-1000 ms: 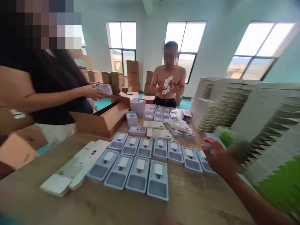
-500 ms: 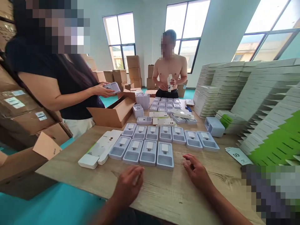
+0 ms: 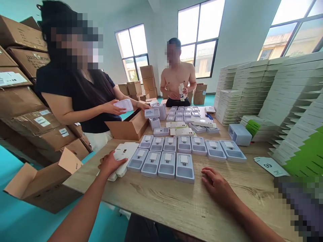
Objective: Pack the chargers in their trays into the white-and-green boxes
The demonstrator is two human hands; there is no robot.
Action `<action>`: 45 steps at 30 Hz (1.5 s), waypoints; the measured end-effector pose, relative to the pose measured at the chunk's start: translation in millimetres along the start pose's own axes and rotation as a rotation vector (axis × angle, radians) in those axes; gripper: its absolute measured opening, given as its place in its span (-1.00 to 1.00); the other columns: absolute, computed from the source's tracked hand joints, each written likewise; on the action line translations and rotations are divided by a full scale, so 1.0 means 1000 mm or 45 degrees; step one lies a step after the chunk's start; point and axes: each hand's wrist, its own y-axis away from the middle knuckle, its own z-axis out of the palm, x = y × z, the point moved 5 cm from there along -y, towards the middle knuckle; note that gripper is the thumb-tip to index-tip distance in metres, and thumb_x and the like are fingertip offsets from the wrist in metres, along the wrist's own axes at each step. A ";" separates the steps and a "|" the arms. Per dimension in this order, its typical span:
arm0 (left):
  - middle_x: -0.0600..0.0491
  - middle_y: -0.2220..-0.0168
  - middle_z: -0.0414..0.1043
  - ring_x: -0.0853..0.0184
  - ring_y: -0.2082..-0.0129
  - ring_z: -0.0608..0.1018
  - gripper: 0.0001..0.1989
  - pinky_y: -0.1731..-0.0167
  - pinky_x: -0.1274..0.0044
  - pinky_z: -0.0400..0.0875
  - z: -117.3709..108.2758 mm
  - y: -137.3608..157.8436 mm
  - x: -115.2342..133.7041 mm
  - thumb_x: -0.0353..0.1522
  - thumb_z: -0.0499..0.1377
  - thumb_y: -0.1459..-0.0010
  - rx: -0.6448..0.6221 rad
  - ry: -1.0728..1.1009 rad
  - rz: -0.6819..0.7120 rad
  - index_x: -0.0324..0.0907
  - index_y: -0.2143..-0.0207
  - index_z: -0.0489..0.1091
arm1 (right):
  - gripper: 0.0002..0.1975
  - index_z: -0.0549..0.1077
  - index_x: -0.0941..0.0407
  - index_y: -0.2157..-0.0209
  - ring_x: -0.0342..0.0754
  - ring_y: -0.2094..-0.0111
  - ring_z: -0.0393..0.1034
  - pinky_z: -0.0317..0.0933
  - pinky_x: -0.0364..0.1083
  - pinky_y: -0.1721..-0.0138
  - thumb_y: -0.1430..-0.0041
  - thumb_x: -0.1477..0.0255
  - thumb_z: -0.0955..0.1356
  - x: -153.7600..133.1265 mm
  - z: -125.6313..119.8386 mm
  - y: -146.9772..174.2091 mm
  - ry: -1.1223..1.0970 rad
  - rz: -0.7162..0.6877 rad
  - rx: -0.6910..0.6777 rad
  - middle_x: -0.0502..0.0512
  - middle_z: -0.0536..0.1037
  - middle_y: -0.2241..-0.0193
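My left hand point(image 3: 110, 164) lies over a pair of flat white cartons point(image 3: 126, 151) at the table's left edge. Its thumb is stretched out across the cartons and its fingers reach toward their left side, partly hidden. Beside the cartons, two rows of pale grey-blue trays point(image 3: 184, 174) each hold a small white block with a dark connector in the upper part; their lower recesses look bare. My right hand point(image 3: 218, 183) rests on the wooden tabletop, right of the nearest tray, fingers loosely bent and slightly apart, holding nothing.
A co-worker point(image 3: 78, 87) at left holds trays over an open brown carton point(image 3: 128, 129). Another person point(image 3: 178, 74) across the table holds a white box. Stacked white boxes point(image 3: 285, 90) line the right side. A brown box point(image 3: 47, 188) stands below, left of the table.
My left hand has moved left and forward from the table's front edge onto the white cartons. My right hand stays put. The left co-worker has reached out to another tray. The view has shifted left.
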 end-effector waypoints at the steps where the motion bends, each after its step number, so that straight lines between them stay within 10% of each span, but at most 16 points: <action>1: -0.40 -0.25 0.27 -0.34 -0.27 0.30 -0.01 -0.06 -0.03 0.33 -0.001 0.003 -0.002 0.16 0.21 0.02 0.026 0.011 -0.033 -0.20 -0.33 0.15 | -0.63 0.58 0.10 0.08 0.15 -0.06 0.52 0.41 0.13 -0.12 -0.28 0.21 0.26 -0.001 0.000 0.000 0.008 -0.003 -0.009 0.27 0.57 -0.06; 12: -0.41 -0.32 0.07 -0.36 -0.31 0.18 0.16 -0.16 -0.06 0.20 -0.026 0.032 0.014 0.14 0.27 0.04 0.308 0.031 0.041 -0.20 -0.42 -0.14 | -0.67 0.58 0.09 0.16 0.18 0.03 0.57 0.45 0.17 -0.02 -0.28 0.22 0.27 -0.006 -0.006 0.000 -0.080 -0.024 0.038 0.30 0.58 -0.03; 17: -0.25 -0.29 0.11 -0.18 -0.31 0.21 0.12 -0.28 0.09 0.13 -0.035 0.084 0.062 -0.04 0.37 0.08 0.279 0.032 0.623 -0.09 -0.41 -0.13 | -0.71 0.58 0.05 0.14 0.12 0.04 0.53 0.41 0.12 -0.01 -0.30 0.18 0.32 -0.059 -0.022 -0.002 -0.306 -0.060 0.041 0.24 0.59 -0.02; 21: -0.22 -0.34 0.00 -0.18 -0.31 0.17 0.12 -0.27 0.03 0.15 -0.033 0.160 0.112 -0.23 0.38 0.04 0.207 0.207 1.491 0.02 -0.42 -0.24 | -0.51 0.50 0.06 -0.03 0.01 0.19 0.52 0.40 -0.05 0.21 -0.23 0.02 0.42 -0.125 -0.010 -0.006 -1.267 0.148 -0.280 0.13 0.62 0.16; 25: -0.28 -0.40 -0.10 -0.21 -0.35 0.11 0.17 -0.26 0.00 0.16 -0.030 0.196 0.134 -0.28 0.35 0.03 0.120 0.372 1.623 -0.04 -0.46 -0.33 | -0.43 0.55 0.14 0.13 -0.10 0.44 0.42 0.28 -0.15 0.41 -0.23 -0.11 0.36 -0.152 0.007 -0.001 -1.636 0.324 -0.416 0.06 0.59 0.39; 32: -0.25 -0.40 0.07 -0.20 -0.35 0.17 0.13 -0.30 -0.04 0.08 -0.024 0.213 0.151 -0.43 0.33 0.13 0.110 0.271 1.755 -0.08 -0.45 -0.14 | -0.62 0.62 0.12 0.23 -0.09 0.43 0.42 0.25 -0.15 0.37 -0.13 0.08 0.51 -0.138 -0.004 0.016 -1.370 0.288 -0.529 -0.01 0.61 0.42; 37: -0.16 -0.34 0.30 -0.15 -0.30 0.35 -0.28 -0.30 -0.02 0.17 -0.041 0.218 0.162 -0.44 0.21 -0.14 -0.194 0.520 1.561 -0.07 -0.37 0.20 | -0.45 0.57 0.09 0.05 0.01 0.30 0.50 0.33 -0.09 0.34 -0.21 -0.09 0.40 -0.131 -0.017 0.023 -1.495 0.430 -0.223 0.11 0.65 0.25; 42: -0.14 0.20 0.66 -0.01 0.27 0.68 -0.45 0.23 0.22 0.62 -0.022 0.235 0.173 0.05 0.22 -0.21 -1.140 1.418 0.561 -0.18 -0.01 0.54 | -0.48 0.49 0.04 0.18 0.03 0.25 0.45 0.32 -0.06 0.28 -0.34 -0.13 0.24 -0.142 -0.009 0.047 -1.128 0.349 0.278 0.13 0.59 0.24; 45: -0.07 0.31 0.66 0.10 0.38 0.66 -0.38 0.35 0.36 0.61 -0.005 0.241 0.182 0.13 0.36 -0.02 -1.001 1.645 0.359 -0.18 0.11 0.57 | -0.45 0.37 0.04 0.45 -0.03 0.49 0.31 0.16 -0.08 0.46 -0.33 -0.14 0.23 -0.138 -0.002 0.057 -0.824 0.434 0.441 0.05 0.46 0.52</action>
